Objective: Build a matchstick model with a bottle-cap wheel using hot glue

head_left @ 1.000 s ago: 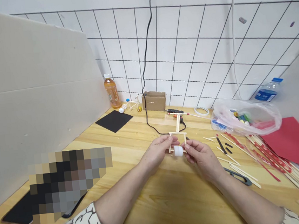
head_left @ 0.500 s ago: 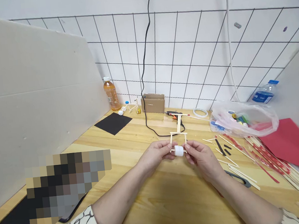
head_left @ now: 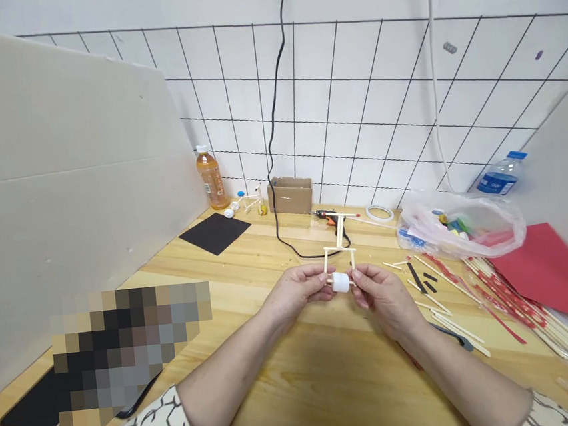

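Between my hands, above the wooden table (head_left: 299, 372), is a small frame built from matchsticks (head_left: 340, 234), with a white bottle cap wheel (head_left: 340, 282) on a crosspiece at its near end. My left hand (head_left: 304, 286) pinches the left end of that crosspiece between thumb and fingers. On the other side, my right hand (head_left: 375, 286) is closed on the right end, beside the wheel. The frame's narrow stem points away from me and ends in a red-tipped crossbar. A black glue gun (head_left: 328, 217) lies partly behind it.
Long matchsticks (head_left: 513, 298), black paper strips (head_left: 415, 278) and scissors (head_left: 456, 332) lie to the right. A plastic bag of caps (head_left: 460, 223) sits behind, near red paper (head_left: 555, 267). Left are black paper (head_left: 216, 233), a tea bottle (head_left: 211, 180), a cardboard box (head_left: 291, 195) and a phone (head_left: 31, 405).
The matchstick frame has risen very slightly at its near end, with both hands keeping the same pinch. Otherwise the view has shifted only a little.
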### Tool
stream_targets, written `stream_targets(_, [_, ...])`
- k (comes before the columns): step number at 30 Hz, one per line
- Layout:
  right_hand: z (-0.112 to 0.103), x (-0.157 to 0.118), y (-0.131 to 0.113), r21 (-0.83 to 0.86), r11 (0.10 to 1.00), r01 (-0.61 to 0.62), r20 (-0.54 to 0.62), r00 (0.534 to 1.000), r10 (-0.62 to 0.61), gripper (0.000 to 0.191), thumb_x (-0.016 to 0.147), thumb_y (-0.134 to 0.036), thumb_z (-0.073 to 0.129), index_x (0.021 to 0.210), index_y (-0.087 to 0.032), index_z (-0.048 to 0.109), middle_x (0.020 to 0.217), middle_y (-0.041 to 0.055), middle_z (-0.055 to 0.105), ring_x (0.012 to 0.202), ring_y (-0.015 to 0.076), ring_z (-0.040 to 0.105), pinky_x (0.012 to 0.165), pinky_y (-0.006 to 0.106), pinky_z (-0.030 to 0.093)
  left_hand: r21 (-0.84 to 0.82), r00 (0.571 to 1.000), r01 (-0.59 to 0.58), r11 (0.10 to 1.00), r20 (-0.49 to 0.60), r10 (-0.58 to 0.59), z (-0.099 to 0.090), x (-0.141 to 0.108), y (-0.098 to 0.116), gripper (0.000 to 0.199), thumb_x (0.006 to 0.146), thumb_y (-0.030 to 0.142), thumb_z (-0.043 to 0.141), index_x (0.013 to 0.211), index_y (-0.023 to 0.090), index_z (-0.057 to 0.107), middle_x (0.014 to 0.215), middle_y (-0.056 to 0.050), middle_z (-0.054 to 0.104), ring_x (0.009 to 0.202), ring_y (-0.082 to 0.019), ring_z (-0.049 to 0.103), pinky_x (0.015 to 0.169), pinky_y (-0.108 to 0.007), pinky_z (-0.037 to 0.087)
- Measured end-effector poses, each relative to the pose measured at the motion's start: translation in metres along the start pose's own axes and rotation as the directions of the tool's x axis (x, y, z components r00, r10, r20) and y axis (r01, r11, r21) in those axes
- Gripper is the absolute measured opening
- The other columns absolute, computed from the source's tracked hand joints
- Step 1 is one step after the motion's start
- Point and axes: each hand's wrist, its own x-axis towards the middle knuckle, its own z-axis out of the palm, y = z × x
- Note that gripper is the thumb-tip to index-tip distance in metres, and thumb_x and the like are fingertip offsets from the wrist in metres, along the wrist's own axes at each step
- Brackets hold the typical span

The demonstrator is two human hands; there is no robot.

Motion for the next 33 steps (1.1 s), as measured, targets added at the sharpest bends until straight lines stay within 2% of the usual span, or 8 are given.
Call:
stream_targets(18, [-0.0003,-0.0002,-0.0038,0.085,0.996,-0.029,0.033,0.999,0.026,0.027,0.055,-0.031,0.079,0.075,-0.014,0.070,0.048,-0.0025,0.055,0.043,0.0059,0.041,0.040,0.019,0.029,-0.028,0.998,-0.036,0.999,-0.053,0.035,0.0016,-0.0011,-0.0016,0.031,0.060,0.028,0.078,0.083,0.010,0.067,0.074,-0.007,0.069,0.061,-0.011,0.064,0.067,-0.023,0.051])
stream_targets(33, [0.0007,0.0003,-0.0041,0.189,0.978,-0.085,0.033,0.996,0.080,0.022,0.054,-0.025,0.081,0.070,-0.014,0.069,0.052,-0.0025,0.055,0.045,0.0043,0.042,0.040,0.016,0.033,-0.079,0.994,-0.026,0.997,-0.105,0.018,0.0057,-0.0004,-0.0005,0.029,0.054,0.024,0.081,0.067,0.010,0.060,0.064,-0.004,0.067,0.058,-0.010,0.063,0.064,-0.021,0.051])
